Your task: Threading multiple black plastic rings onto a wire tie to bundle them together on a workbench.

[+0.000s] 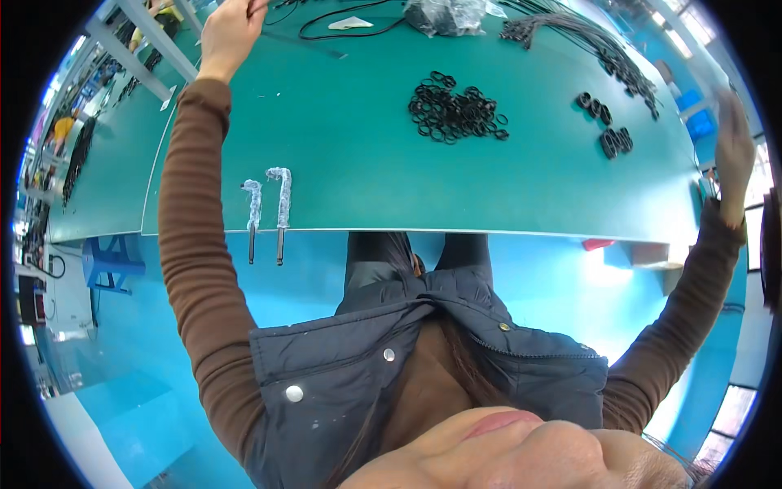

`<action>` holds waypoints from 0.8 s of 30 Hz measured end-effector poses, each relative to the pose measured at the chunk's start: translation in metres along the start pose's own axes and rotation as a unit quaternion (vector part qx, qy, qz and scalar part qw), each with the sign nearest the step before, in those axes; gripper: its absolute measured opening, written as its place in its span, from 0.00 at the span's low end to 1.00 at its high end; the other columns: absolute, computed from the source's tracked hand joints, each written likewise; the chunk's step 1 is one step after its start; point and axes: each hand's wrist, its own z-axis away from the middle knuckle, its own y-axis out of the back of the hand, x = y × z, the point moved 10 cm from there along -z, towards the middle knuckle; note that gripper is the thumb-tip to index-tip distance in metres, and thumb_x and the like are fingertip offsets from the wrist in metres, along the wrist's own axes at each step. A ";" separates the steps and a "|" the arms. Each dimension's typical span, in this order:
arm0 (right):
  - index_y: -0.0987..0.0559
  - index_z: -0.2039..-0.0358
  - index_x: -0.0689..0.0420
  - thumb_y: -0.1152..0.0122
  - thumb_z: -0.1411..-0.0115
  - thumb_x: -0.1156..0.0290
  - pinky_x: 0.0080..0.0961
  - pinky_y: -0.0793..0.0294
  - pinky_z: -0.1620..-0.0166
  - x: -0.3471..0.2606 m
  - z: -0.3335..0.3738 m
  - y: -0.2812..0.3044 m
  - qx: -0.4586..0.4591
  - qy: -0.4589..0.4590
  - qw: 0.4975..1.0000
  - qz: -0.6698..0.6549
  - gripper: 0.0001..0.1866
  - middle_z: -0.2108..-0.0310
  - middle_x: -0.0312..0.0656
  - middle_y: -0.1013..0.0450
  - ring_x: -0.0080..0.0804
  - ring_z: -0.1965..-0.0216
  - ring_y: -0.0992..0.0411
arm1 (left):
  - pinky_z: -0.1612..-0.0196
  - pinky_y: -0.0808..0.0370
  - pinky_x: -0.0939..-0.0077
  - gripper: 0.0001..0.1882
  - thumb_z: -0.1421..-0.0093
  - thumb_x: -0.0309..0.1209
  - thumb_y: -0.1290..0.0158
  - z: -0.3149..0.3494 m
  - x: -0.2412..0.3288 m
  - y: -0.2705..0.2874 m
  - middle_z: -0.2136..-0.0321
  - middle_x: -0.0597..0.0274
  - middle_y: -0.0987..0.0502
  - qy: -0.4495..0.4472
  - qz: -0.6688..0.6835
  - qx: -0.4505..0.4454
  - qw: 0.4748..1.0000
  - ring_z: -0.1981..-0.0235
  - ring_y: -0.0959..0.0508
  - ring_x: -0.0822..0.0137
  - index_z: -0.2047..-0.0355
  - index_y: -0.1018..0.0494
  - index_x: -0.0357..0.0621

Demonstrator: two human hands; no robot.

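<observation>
My left hand [230,39] is raised over the far left of the green table, its fingers pinched together. Whatever they grip is cut off by the top edge of the view. A thin black cable [314,33] lies looped on the table to the right of that hand. My right hand [735,151] is stretched far out past the table's right end, smeared by motion, so its fingers do not show clearly. A heap of black rubber rings [456,110] sits on the middle of the table. Two small groups of black rings [617,143] lie nearer the right hand.
Two hex keys wrapped in clear film [283,200] overhang the table's front edge. At the back are a clear plastic bag [444,16] and a bundle of black cables [595,45]. A grey metal frame [130,57] stands at the left. A blue stool [112,262] is on the floor.
</observation>
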 end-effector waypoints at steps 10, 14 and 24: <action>0.25 0.61 0.60 0.44 0.42 0.65 0.30 0.31 0.64 0.073 0.350 -0.077 -0.333 -0.244 0.908 -0.077 0.13 0.72 0.45 0.27 0.38 0.70 0.29 | 0.70 0.29 0.71 0.10 0.40 0.31 0.50 0.211 0.171 -0.044 0.78 0.56 0.24 -0.080 0.339 -0.612 0.710 0.77 0.26 0.64 0.73 0.27 0.36; 0.36 0.42 0.60 0.39 0.44 0.63 0.34 0.36 0.45 -0.127 0.288 -0.117 -0.330 -0.185 0.816 -0.437 0.31 0.48 0.49 0.31 0.42 0.46 0.33 | 0.78 0.38 0.81 0.15 0.36 0.36 0.57 0.241 0.258 -0.027 0.85 0.70 0.35 -0.016 0.459 -0.655 0.600 0.82 0.37 0.78 0.75 0.29 0.41; 0.26 0.66 0.62 0.45 0.39 0.72 0.12 0.37 0.72 -0.210 0.180 -0.147 -0.184 -0.216 0.744 -0.605 0.06 0.76 0.31 0.30 0.12 0.75 0.38 | 0.82 0.40 0.85 0.16 0.33 0.39 0.58 0.251 0.265 -0.048 0.86 0.73 0.40 0.244 0.659 -0.561 0.436 0.86 0.36 0.79 0.68 0.31 0.37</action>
